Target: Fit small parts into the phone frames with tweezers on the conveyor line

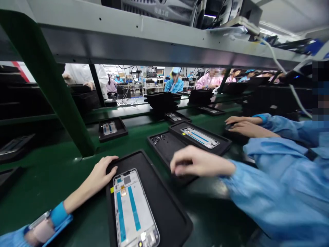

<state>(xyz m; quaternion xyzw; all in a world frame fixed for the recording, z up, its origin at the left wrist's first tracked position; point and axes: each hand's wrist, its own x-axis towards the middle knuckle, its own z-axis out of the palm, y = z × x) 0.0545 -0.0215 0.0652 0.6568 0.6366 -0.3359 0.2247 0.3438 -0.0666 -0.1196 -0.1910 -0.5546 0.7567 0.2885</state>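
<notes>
My left hand point(101, 175) grips the upper left corner of a black tray point(164, 212), thumb and forefinger on either side of the rim. In that tray lies a silver phone frame point(138, 206) with two blue strips, an orange flex piece and a yellow tab at its edge. My right hand point(194, 161) is curled above a second black tray point(168, 147), fingertips drawn together. What its fingers hold, if anything, is hidden and blurred. Small dark and shiny parts point(157, 139) lie in that second tray's far corner.
Another tray point(226, 144) with a phone frame point(200, 137) overlaps the parts tray. A green post point(51, 85) rises at left, and a grey shelf point(115, 41) crosses overhead. Stacked black trays point(163, 103) stand farther back. A co-worker's hands point(246, 125) are close on the right.
</notes>
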